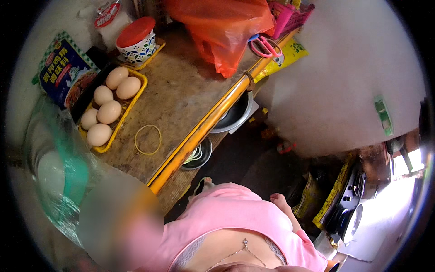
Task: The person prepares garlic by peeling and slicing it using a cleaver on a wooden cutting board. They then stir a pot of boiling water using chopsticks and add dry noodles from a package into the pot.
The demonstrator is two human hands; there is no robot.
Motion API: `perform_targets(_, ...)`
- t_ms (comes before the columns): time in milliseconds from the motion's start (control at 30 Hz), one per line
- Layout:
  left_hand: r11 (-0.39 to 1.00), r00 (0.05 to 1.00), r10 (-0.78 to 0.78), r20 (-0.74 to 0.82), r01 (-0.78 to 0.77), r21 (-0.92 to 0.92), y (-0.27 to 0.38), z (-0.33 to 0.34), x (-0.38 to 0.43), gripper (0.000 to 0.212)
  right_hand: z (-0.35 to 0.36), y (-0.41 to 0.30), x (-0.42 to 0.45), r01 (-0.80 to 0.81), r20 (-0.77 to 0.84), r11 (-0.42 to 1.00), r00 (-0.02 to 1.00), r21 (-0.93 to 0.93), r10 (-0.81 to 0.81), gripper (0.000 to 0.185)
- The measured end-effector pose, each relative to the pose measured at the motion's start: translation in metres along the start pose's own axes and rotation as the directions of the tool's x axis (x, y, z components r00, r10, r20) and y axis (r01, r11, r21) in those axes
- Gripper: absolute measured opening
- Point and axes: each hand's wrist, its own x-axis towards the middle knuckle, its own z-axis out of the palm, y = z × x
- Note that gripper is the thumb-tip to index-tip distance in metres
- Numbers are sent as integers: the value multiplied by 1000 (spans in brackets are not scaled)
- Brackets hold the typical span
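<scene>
My right hand hangs low beside the pink shirt, apart from the wooden shelf top. Its fingers are small in view, so their closure is unclear. My left hand is out of view. On the wooden top before me, several brown eggs lie in a yellow plastic tray. A thin yellow rubber band rests flat near the tray. Farther back, a red plastic bag covers part of the surface. Scissors with pink handles lie at the yellow front edge.
A patterned tub with a red lid and a seasoning packet stand behind. Below are a metal basin and a bowl of pale strips. Clear plastic film hangs left. A gas stove stands right.
</scene>
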Motion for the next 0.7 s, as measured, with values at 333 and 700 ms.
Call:
perform_targets(333, 997, 999, -41, -32, 39, -63, -7, 1, -9, 22, -9, 7, 50, 23, 28, 992, 999, 123, -27, 26)
perform_targets(700, 862, 945, -52, -323, -121, -492, 33, -33, -12, 23, -23, 18, 44, 250, -111, 908, 947, -335, -302, 25)
